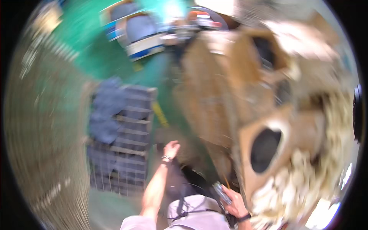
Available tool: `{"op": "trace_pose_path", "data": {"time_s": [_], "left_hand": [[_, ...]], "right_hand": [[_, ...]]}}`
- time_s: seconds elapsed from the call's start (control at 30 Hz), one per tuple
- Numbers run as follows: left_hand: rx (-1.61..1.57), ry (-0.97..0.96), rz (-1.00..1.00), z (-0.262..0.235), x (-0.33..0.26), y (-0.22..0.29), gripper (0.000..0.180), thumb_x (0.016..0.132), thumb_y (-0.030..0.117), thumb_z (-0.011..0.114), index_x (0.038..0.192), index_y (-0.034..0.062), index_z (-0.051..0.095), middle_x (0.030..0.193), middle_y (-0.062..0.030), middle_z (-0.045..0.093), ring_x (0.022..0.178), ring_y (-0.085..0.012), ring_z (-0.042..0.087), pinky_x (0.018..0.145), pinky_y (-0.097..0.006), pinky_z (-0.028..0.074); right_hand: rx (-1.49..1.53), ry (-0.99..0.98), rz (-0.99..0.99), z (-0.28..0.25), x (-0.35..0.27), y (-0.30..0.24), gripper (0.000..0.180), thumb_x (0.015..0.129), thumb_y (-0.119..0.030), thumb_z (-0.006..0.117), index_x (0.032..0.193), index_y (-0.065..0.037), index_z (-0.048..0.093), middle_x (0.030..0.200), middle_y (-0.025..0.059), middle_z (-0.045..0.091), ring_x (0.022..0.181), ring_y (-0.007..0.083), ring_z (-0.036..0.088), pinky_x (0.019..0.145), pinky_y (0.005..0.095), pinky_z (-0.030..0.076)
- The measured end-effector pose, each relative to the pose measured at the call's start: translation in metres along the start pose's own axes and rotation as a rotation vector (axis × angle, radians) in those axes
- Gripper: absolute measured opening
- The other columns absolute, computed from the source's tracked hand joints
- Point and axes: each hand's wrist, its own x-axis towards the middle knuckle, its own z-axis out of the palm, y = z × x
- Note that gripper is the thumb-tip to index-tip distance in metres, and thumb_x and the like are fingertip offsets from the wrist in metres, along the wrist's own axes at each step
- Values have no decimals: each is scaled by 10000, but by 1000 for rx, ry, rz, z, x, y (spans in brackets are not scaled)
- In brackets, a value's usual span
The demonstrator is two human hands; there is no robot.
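My left hand (pixel 171 149) reaches forward over the floor beside the wire rack, a band on its wrist. Its fingers look loosely apart, though blurred, and no object shows in them. Lower and to the right, my right hand (pixel 235 204) is closed around a small grey metallic hand tool (pixel 222 193); blur hides its exact kind. That hand is close to the near end of the brown cardboard (pixel 207 96). Left of my left arm stands the wire rack (pixel 147 126), loaded with dark blue-grey flat pieces (pixel 105 111).
Open boxes with dark contents (pixel 140 30) stand far ahead on the green floor (pixel 86 46). At right, a cardboard box (pixel 249 153) has a dark oval (pixel 265 149) in it, beside a heap of pale pieces (pixel 291 184). Grey ribbed material (pixel 46 134) runs along the left.
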Motion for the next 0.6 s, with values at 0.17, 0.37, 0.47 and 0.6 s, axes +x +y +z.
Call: {"op": "trace_pose_path", "data": {"time_s": [0.17, 0.37, 0.47, 0.6], "left_hand": [[-176, -414, 251, 131, -67, 149, 356, 916, 126, 675, 1241, -15, 634, 1029, -113, 717, 871, -158, 693, 767, -290, 568], [4, -681, 451, 284, -110, 206, 308, 924, 102, 666, 1201, -29, 636, 1035, -93, 707, 923, -176, 678, 818, -314, 551], [163, -549, 768, 360, -101, 213, 324, 908, 146, 711, 1189, 0, 641, 968, -59, 672, 841, -139, 644, 738, -273, 535], [1020, -73, 809, 435, -167, 261, 590, 805, 317, 787, 1266, 16, 573, 1041, -185, 688, 1081, -395, 646, 942, -477, 528]], "right_hand": [[152, 287, 148, -19, -103, 54, 627, 780, -57, 690, 1385, -39, 526, 1041, 201, 668, 933, 392, 664, 815, 433, 537], [371, 607, 340, 13, -199, 107, 756, 697, -31, 659, 1433, -46, 486, 1066, 176, 648, 977, 379, 639, 832, 423, 524], [407, 721, 409, 27, -227, 129, 749, 691, -37, 666, 1422, -52, 504, 1031, 162, 652, 935, 372, 647, 807, 424, 534], [487, 811, 560, 47, -262, 154, 750, 676, -30, 670, 1410, -77, 522, 1005, 148, 650, 887, 369, 654, 770, 422, 544]]}}
